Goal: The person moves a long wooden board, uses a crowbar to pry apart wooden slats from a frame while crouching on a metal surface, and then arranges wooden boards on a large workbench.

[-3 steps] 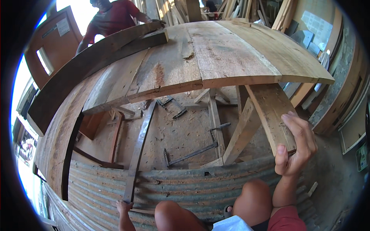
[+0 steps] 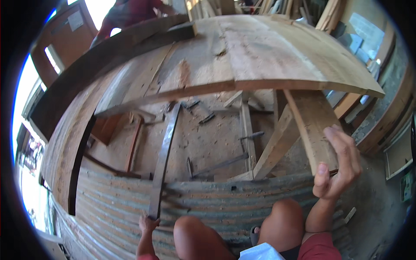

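Note:
Down at the lower left, my left hand (image 2: 148, 223) is closed around the near end of a long, flat grey bar (image 2: 165, 149). The bar runs away from me under a large top of wooden planks (image 2: 268, 56). On the right, my right hand (image 2: 344, 162) is curled at the near end of a thick wooden beam (image 2: 314, 125) that juts out from beneath the top. Its fingertips lie over the beam's face and its thumb sits by the beam's end. How firmly it grips is hard to see.
A long, dark curved board (image 2: 99, 56) lies across the top's left side, with a person (image 2: 134, 17) behind it. Bar clamps (image 2: 221, 164) lie on the ground near wooden trestle legs (image 2: 277, 141). Corrugated metal sheet (image 2: 208, 199) covers the ground before my knees.
The view has shifted, and the plank top sits slightly higher and further right. My left hand has come up and right with the bar's end. My right hand stays at the beam.

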`<state>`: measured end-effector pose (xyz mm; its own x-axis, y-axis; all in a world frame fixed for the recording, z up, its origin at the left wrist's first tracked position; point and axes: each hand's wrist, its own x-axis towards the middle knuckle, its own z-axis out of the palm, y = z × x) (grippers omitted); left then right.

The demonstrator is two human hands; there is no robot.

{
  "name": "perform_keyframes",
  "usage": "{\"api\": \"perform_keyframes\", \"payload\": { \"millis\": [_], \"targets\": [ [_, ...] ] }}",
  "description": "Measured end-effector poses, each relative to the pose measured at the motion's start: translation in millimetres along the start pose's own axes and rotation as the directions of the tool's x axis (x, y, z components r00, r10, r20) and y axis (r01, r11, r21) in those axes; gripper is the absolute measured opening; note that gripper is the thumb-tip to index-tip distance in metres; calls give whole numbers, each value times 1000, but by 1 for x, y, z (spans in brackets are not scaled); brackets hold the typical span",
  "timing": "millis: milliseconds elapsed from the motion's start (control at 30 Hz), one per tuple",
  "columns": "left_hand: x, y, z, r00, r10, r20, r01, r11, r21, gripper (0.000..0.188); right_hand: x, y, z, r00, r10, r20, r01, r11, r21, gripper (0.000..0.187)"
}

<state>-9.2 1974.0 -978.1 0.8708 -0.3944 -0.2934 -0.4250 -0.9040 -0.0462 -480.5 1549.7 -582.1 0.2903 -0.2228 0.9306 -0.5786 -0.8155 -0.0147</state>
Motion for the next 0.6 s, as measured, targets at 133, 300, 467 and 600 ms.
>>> {"api": "perform_keyframes", "payload": {
  "millis": [133, 300, 467, 600],
  "targets": [
    [-20, 60, 15, 999, 7, 34, -5, 999, -50, 100, -1, 3, -2, 999, 4, 32, -4, 1000, 19, 55],
    [-35, 105, 18, 993, -1, 115, 21, 984, -175, 92, 0, 2, -7, 998, -27, 51, 28, 1000, -13, 55],
    [-49, 78, 89, 964, 164, 209, 15, 751, -660, 86, -1, 5, -3, 997, -29, 65, 27, 999, 36, 53],
    [-73, 95, 98, 978, 83, 193, 86, 679, -729, 86, -2, 5, -5, 996, -39, 78, 36, 998, 47, 51]
  ]
}}
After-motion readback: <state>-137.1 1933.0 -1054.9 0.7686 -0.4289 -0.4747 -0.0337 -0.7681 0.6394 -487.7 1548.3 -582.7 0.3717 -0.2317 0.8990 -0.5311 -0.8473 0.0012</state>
